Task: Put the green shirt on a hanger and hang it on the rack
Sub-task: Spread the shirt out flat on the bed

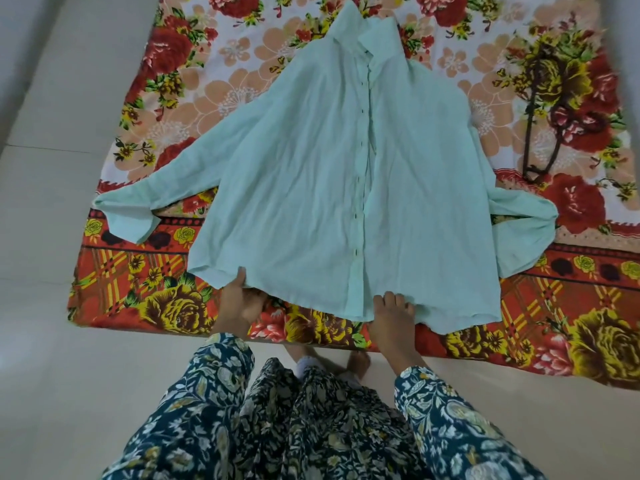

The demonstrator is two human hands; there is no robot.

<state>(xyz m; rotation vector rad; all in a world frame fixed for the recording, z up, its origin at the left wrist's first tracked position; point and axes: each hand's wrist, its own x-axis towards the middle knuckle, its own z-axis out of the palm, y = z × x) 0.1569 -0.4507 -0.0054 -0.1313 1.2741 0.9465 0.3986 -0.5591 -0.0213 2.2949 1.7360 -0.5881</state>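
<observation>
Both hands were at the near hem of the shirt (pixel 329 174), which lay spread flat on a floral sheet (pixel 166 306).
The shirt lay front up on the sheet over the floor (pixel 52 237), collar at the far end, sleeves out to both sides. The left hand (pixel 239 301) pinched the hem near its left corner, thumb (pixel 241 273) on top and fingers tucked under the cloth. The right hand (pixel 394 320) met the hem just right of the button strip, its fingers (pixel 391 301) lying close together on the fabric. Its thumb was hidden, so whether it pinched cannot be told.
</observation>
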